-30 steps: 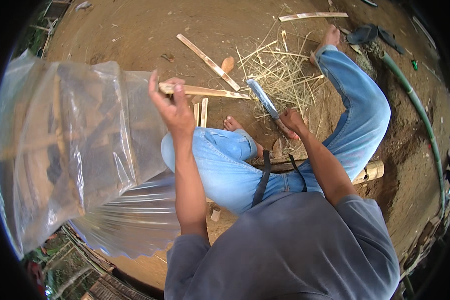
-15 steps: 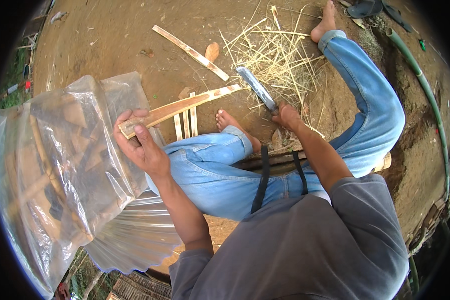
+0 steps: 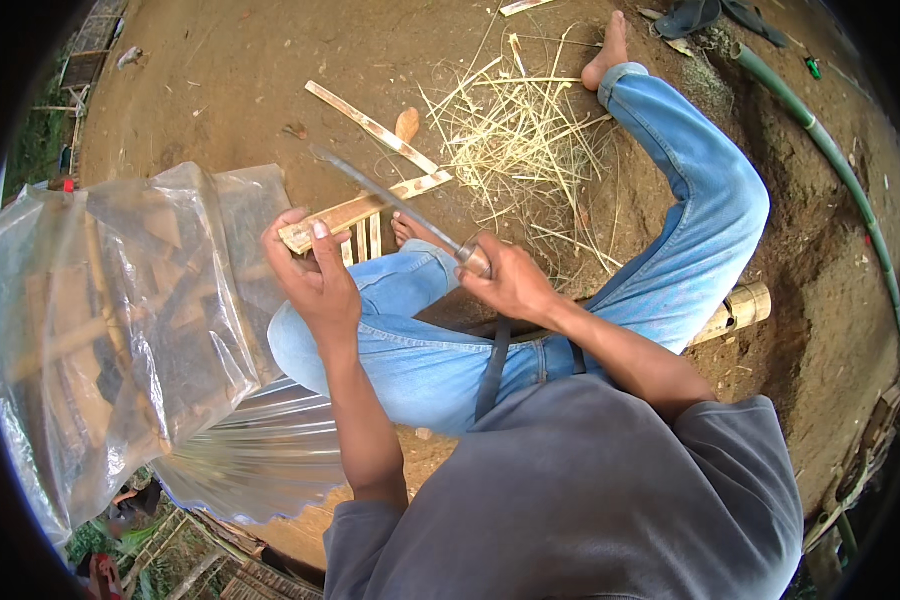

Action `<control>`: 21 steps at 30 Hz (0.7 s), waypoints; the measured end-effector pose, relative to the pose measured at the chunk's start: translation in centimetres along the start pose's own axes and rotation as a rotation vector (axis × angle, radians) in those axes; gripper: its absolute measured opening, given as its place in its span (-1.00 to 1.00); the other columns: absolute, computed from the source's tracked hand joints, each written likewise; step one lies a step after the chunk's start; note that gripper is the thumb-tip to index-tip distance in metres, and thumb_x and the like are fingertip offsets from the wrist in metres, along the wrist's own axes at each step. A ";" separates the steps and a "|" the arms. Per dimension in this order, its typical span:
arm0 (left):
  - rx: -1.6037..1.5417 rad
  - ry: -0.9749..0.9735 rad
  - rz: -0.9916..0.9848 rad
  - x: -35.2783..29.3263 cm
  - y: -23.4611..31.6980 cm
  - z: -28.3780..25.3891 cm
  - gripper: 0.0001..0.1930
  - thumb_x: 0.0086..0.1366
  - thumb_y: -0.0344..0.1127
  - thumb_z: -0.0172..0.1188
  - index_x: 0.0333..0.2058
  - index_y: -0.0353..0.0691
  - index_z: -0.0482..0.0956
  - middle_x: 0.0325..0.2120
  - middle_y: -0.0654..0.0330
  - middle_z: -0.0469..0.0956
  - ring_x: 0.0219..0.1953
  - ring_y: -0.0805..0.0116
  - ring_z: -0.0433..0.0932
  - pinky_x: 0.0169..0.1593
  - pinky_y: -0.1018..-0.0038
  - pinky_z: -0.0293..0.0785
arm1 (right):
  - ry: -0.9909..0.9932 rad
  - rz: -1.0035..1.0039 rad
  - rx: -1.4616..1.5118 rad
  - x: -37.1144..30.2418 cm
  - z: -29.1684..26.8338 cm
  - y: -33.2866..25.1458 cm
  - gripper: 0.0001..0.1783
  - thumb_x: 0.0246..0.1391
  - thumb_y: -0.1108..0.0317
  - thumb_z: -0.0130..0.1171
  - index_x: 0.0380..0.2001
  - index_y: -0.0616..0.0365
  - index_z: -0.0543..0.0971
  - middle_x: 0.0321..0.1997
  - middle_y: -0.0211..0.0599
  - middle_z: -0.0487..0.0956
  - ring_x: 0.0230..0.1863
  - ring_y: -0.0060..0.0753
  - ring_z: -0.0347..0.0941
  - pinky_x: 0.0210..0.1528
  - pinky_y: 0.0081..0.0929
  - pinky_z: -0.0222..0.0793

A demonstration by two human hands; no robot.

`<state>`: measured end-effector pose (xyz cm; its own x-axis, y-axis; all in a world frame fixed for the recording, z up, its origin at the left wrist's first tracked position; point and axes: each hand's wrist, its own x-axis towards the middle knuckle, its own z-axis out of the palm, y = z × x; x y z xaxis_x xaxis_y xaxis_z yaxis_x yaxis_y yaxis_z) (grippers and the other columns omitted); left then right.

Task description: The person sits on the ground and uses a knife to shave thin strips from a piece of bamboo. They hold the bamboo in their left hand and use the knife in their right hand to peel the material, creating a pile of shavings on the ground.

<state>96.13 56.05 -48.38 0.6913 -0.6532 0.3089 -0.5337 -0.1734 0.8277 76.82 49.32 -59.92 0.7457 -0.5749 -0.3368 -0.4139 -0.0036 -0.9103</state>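
Observation:
My left hand (image 3: 322, 282) grips the near end of a split bamboo slat (image 3: 358, 210), thumb on top and fingers beneath. The slat slants away to the right over my bent left leg. In my right hand (image 3: 518, 284) is a long knife (image 3: 402, 206), its wooden handle wrapped by my fingers. The blade points up and to the left and crosses over the slat; whether they touch I cannot tell. Several pale bamboo strips (image 3: 362, 241) show beside my left foot, partly hidden by the held slat.
A pile of thin bamboo shavings (image 3: 515, 140) lies on the dirt ahead, near another slat (image 3: 370, 127) and a dry leaf (image 3: 407, 124). Clear plastic sheeting (image 3: 130, 300) and a corrugated sheet (image 3: 260, 455) are at my left. A green bamboo pole (image 3: 810, 122) runs along the right.
My right hand has brought the knife leftward from beside the shavings to across the slat. My left hand has shifted slightly right with the slat, and the view has moved a little.

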 end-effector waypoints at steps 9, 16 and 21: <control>-0.080 0.066 0.014 -3.7 -0.7 0.3 -0.69 0.42 -0.31 0.05 -0.05 -0.39 0.21 -0.13 0.05 0.26 -0.26 0.29 0.52 -0.22 0.46 0.63 | -0.044 -0.229 -0.081 0.6 0.1 -1.9 -0.68 0.03 0.25 0.19 -0.19 0.23 0.54 -0.61 0.11 0.54 -0.53 0.12 0.55 -0.34 -0.02 0.46; -0.046 0.063 -0.021 -4.6 -1.4 -0.4 -0.69 0.40 -0.29 0.05 -0.09 -0.42 0.21 -0.13 -0.01 0.23 -0.16 0.21 0.44 -0.26 0.48 0.65 | -0.150 0.124 -0.198 2.9 -0.7 -1.5 -0.74 -0.05 0.34 0.16 -0.31 0.30 0.55 -0.42 0.24 0.59 -0.33 0.23 0.57 -0.22 0.00 0.50; 0.131 0.019 0.155 -4.0 -2.1 -0.2 -0.68 0.40 -0.28 0.05 -0.10 -0.42 0.21 -0.13 -0.03 0.22 -0.11 0.19 0.40 -0.32 0.46 0.67 | -0.094 -0.068 -0.248 3.7 0.0 0.2 -0.81 -0.02 0.30 0.17 -0.36 0.18 0.54 -0.63 0.16 0.53 -0.56 0.20 0.53 -0.41 0.00 0.49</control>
<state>94.58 59.16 -51.31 0.6043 -0.6661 0.4372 -0.6924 -0.1674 0.7019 79.51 47.25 -61.30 0.8168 -0.4877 -0.3084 -0.4677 -0.2466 -0.8488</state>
